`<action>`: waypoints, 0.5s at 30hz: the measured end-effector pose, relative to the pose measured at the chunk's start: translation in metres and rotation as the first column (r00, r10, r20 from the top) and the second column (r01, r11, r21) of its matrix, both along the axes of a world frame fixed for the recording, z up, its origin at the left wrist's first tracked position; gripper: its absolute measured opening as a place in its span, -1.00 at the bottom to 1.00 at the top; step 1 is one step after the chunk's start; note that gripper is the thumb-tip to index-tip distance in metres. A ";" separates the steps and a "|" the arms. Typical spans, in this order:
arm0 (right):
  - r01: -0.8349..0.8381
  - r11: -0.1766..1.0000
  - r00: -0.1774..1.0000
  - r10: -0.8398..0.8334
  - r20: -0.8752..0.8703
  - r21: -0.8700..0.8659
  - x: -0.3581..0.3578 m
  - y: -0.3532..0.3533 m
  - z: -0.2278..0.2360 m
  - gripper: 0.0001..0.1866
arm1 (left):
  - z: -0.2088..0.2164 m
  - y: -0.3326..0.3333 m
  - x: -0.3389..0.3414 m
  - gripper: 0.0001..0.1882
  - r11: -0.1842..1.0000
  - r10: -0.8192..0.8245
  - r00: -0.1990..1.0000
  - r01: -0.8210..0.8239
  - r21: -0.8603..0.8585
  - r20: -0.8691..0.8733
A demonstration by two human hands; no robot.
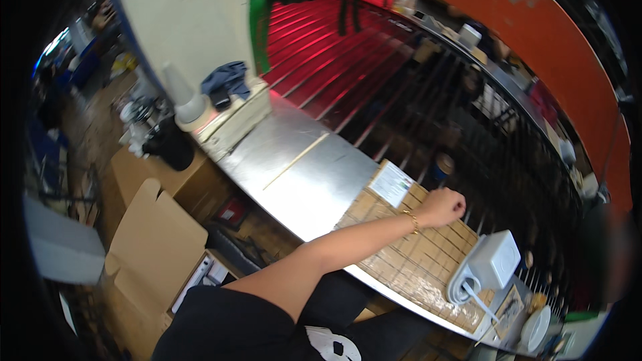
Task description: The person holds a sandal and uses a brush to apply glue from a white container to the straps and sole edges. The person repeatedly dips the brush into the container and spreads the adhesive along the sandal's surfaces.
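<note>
My left arm reaches from the lower left across the counter, a gold-coloured bracelet (413,222) at its wrist. My left hand (441,207) is curled into a loose fist, with nothing visible in it. Below it lies a flat brown board (411,267) marked with a dark grid under shiny clear film. At the board's far corner is a white printed sheet (391,184). A white box-shaped device (496,259) rests at the board's right end, beside a coiled white cable (458,292). My right hand is out of view.
Beyond the counter runs a dark slatted conveyor (401,107), lit red under an opening hung with green strips. A thin wooden stick (294,160) lies on the metal counter (301,194). At left are an open cardboard box (154,234) and a grey cone (182,90); a white bowl (535,329) sits lower right.
</note>
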State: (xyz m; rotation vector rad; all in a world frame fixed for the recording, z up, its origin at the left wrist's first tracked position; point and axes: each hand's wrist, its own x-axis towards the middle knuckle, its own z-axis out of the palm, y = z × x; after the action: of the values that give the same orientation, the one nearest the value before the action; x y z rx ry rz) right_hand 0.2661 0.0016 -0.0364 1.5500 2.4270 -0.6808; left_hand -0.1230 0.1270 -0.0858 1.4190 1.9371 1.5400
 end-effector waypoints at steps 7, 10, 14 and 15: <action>0.019 0.983 0.996 -0.033 -0.077 -0.181 -0.033 0.006 -0.002 -0.85 | 0.001 0.002 0.000 -0.84 0.999 -0.034 0.999 0.033 0.016 0.025; 0.052 0.966 0.992 -0.078 -0.094 -0.253 -0.040 0.005 -0.005 -0.85 | 0.002 0.002 -0.002 -0.85 0.999 -0.024 0.999 0.023 0.027 0.044; 0.107 0.937 0.983 -0.150 -0.106 -0.333 -0.041 0.002 -0.006 -0.85 | 0.001 0.003 0.000 -0.87 1.000 -0.031 0.996 0.031 0.001 0.082; 0.119 0.928 0.980 -0.168 -0.111 -0.353 -0.042 0.002 -0.005 -0.85 | 0.000 0.004 -0.001 -0.87 1.000 -0.020 0.997 0.020 0.006 0.073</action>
State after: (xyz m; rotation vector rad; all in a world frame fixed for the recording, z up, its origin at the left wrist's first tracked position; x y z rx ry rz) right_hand 0.2245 0.0039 -0.0419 1.5865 2.1434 -1.2081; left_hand -0.1237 0.1306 -0.0855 1.3607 1.8723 1.5665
